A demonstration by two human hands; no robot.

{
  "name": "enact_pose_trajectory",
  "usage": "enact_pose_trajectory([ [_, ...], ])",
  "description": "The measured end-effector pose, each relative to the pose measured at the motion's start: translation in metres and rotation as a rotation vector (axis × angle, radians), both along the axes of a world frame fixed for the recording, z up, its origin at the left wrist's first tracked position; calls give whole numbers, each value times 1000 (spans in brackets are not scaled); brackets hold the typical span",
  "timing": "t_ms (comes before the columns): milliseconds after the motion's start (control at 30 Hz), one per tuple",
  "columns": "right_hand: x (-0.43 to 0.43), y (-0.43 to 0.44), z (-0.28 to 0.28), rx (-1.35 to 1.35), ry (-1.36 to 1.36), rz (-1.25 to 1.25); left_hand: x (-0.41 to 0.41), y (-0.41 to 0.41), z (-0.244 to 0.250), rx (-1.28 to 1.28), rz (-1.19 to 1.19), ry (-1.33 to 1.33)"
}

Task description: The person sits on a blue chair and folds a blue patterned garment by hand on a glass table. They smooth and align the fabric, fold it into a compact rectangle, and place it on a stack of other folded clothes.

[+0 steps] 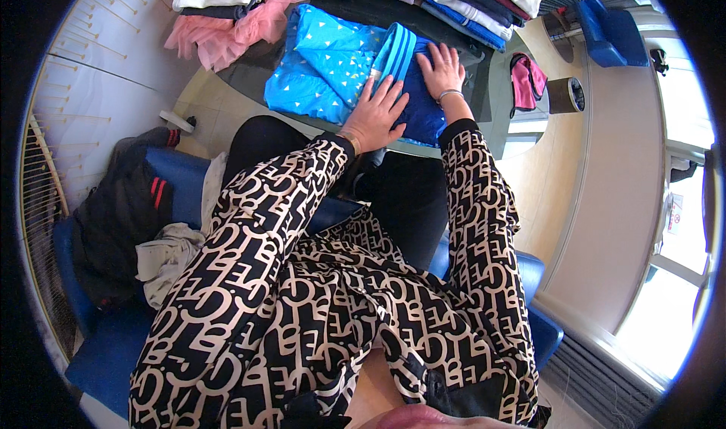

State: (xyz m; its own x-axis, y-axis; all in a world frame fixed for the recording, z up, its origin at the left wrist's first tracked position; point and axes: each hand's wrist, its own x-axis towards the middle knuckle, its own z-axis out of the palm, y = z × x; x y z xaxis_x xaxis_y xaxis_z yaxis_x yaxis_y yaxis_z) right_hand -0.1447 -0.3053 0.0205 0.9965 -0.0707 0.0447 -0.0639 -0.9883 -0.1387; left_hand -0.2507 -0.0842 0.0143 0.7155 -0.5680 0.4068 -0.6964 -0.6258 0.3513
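Observation:
A bright blue garment with small white and yellow triangles [323,60] lies partly folded on a dark glass-topped table [244,77]. At its right is a darker blue part [422,111], and a light blue striped band [394,49] runs between the two. My left hand [374,114] rests palm down on the cloth near the band's lower end, fingers spread. Flat on the darker blue cloth near its upper right edge lies my right hand [443,71], with a bracelet at the wrist. Neither hand is closed around the fabric.
Stacks of folded clothes [471,3] stand at the table's far side. Pink tulle [227,37] hangs under white cloth at the far left. A pink and black item [527,81] lies at the right, near a dark cylindrical container [567,95]. A dark jacket [122,213] covers a blue chair.

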Motion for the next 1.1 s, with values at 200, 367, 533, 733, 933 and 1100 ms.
enact_pose_trajectory([
  [200, -5, -15, 0, 160, 28, -304, 0, 0, 3, 9, 0, 0],
  [367, -52, 14, -4, 57, -104, -76, 0, -2, 0, 21, 19, -11],
  [533, -64, 40, 4, 60, -196, -20, 1, -4, -4, 46, 19, -8],
  [733, -44, 71, 8, 148, -60, 262, 3, -2, -5, 34, 5, 23],
  [933, -19, 78, 7, 112, -13, 179, 2, -2, -2, 55, 17, -14],
  [1100, -8, 83, 3, 88, 31, 122, 1, -2, -2, 75, 20, -40],
])
